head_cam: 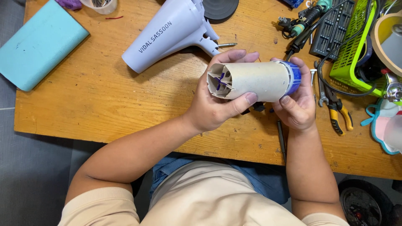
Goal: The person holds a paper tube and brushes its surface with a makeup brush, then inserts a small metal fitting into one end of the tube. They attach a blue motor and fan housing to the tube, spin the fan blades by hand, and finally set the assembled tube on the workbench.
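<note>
Head view, looking down over a scuffed wooden workbench (104, 96): both hands hold a beige cardboard-like cylinder with a blue ring at one end (255, 80), lifted just above the bench near its front edge. Left hand (213, 104) wraps the open end, thumb pressed along the side and fingers curled behind, gripping it firmly; inside that end, folded beige vanes and a bit of blue show. Right hand (298, 106) closes around the blue-ringed end. Behind the cylinder lies a pale lilac plastic hair-dryer shell (167, 33), near the left hand. A teal rectangular case (37, 44) rests at the far left corner. Yellow-handled pliers (337, 111) lie just beside the right hand, with a lime green plastic basket (354, 46) beyond them.
</note>
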